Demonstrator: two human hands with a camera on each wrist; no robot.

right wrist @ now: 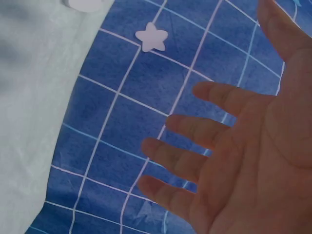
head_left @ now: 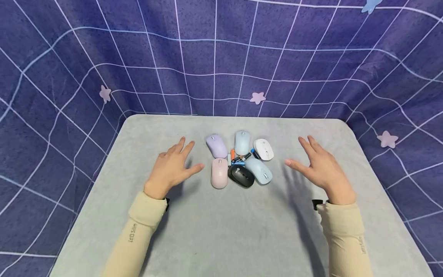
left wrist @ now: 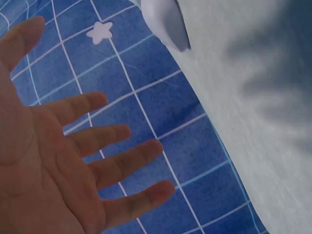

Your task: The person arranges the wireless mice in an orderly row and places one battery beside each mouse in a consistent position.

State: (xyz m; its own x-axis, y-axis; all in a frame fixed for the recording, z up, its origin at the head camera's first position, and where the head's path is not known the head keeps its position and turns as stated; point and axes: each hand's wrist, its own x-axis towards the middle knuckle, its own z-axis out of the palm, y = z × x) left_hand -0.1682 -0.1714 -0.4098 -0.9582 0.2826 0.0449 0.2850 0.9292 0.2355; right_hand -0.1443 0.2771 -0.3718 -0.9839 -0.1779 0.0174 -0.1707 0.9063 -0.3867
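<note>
Several computer mice form a ring in the middle of the table: a purple mouse [head_left: 217, 146], a pale blue mouse [head_left: 242, 142], a white mouse [head_left: 263, 149], a second light blue mouse [head_left: 258, 171], a black mouse [head_left: 241, 176] and a pink mouse [head_left: 219, 173]. Inside the ring lies a small pile of batteries [head_left: 241, 158], partly hidden. To the left, my left hand [head_left: 174, 165] hovers with fingers spread, nearest the pink and purple mice. My right hand [head_left: 320, 166] is held over the table on the right, its fingers extended, apart from the mice. Both palms hold nothing.
A grey table [head_left: 221, 231] with rounded far corners carries everything. Behind it and along both sides hangs a dark blue curtain [head_left: 194, 57] with a white grid and pastel stars. Long shadows of the arms fall on the tabletop.
</note>
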